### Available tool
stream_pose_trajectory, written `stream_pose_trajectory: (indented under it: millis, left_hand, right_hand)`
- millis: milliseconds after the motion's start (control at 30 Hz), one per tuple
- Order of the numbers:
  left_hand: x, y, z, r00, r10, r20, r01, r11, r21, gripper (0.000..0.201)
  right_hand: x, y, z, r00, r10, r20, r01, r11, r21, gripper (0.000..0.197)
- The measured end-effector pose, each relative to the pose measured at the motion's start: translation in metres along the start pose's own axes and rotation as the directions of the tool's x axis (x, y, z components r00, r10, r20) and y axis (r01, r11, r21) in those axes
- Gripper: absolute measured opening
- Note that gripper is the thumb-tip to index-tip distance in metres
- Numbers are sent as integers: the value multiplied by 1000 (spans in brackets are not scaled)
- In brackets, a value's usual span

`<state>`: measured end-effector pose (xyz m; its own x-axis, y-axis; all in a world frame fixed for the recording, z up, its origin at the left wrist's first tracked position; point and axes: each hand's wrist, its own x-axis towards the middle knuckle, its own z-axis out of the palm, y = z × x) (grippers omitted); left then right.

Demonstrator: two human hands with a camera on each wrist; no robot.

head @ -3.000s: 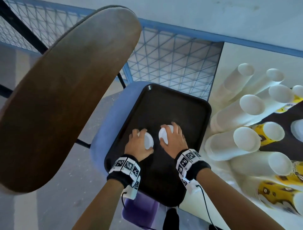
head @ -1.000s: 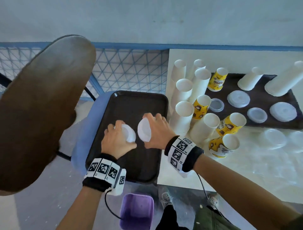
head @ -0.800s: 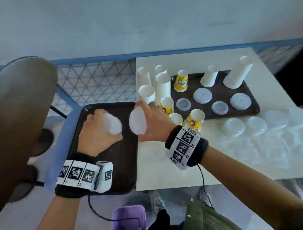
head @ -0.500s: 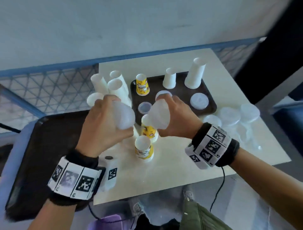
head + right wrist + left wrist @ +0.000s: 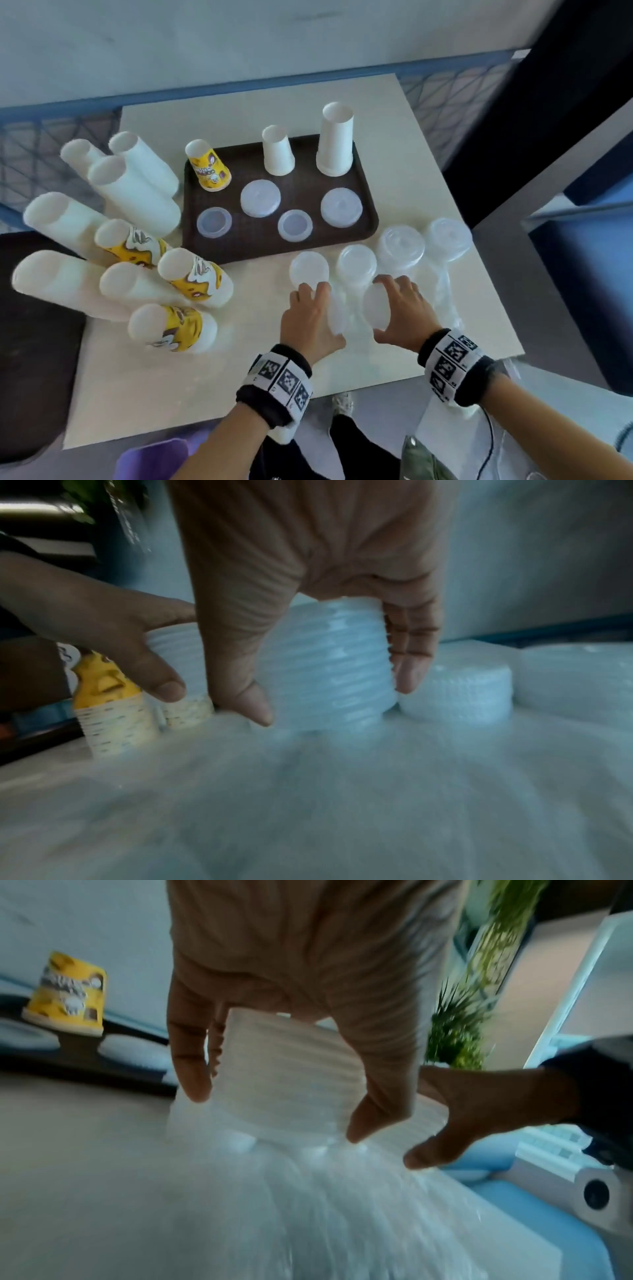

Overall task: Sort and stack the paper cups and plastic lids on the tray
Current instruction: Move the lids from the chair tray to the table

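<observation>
Plastic lid stacks: left hand (image 5: 310, 318) grips one stack (image 5: 287, 1074), right hand (image 5: 402, 317) grips another (image 5: 329, 664), both low over worktop (image 5: 191, 373). Brown tray (image 5: 368, 219) beyond hands.

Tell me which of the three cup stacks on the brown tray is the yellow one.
The yellow printed cup at the tray's far-left corner; the other two stacks are plain white.

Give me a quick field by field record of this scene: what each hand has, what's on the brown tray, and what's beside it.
left hand: holds a lid stack
right hand: holds another lid stack
brown tray: three upside-down cup stacks, four lids
table left of tray: tall cup stacks, white and yellow
table right of tray: more clear lid stacks
</observation>
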<state>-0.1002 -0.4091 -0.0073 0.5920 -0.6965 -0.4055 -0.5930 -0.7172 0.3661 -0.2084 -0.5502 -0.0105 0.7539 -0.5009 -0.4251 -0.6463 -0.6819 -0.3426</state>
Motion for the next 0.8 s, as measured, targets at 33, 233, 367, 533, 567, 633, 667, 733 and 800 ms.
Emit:
stream_pose_trajectory:
  millis: [33, 233, 367, 533, 567, 633, 667, 733, 800]
  left_hand:
    - [5, 5, 11, 1000, -13, 18, 13, 1000, 7, 74]
    - [26, 33, 54, 996, -33, 77, 28, 997, 68, 78]
    - [38, 47, 60, 996, -56, 65, 50, 994, 94, 80]
    - [44, 53, 66, 995, -89, 36, 85, 992, 93, 81]
    - [45, 53, 67, 995, -93, 31, 90, 992, 92, 81]
    - [46, 53, 70, 995, -95, 26, 92, 992, 92, 81]
    - [47, 53, 71, 995, -95, 28, 92, 992, 92, 81]
    - [47, 51, 74, 995, -96, 34, 93, 991, 93, 81]
    - [47, 50, 76, 995, -93, 33, 89, 991, 101, 80]
  right_hand:
    - [2, 7, 5, 1000, 17, 3, -17, 1000, 4, 84]
    - [11, 36, 23, 997, 71, -12, -70, 997, 34, 83]
    - [19, 44, 22, 996, 81, -24, -80, 996, 34, 82]
    - [26, 50, 23, 996, 90, 4, -90, 996, 25, 82]
    - [26, 51, 24, 996, 92, 9, -92, 995, 24, 81]
    - [26, 53, 27, 995, 95, 21, -95, 995, 17, 81]
    - [26, 55, 29, 995, 96, 25, -96, 995, 13, 82]
    - [26, 57, 31, 995, 94, 25, -94, 995, 15, 83]
    - [25, 60, 33, 996, 88, 20, -88, 996, 17, 84]
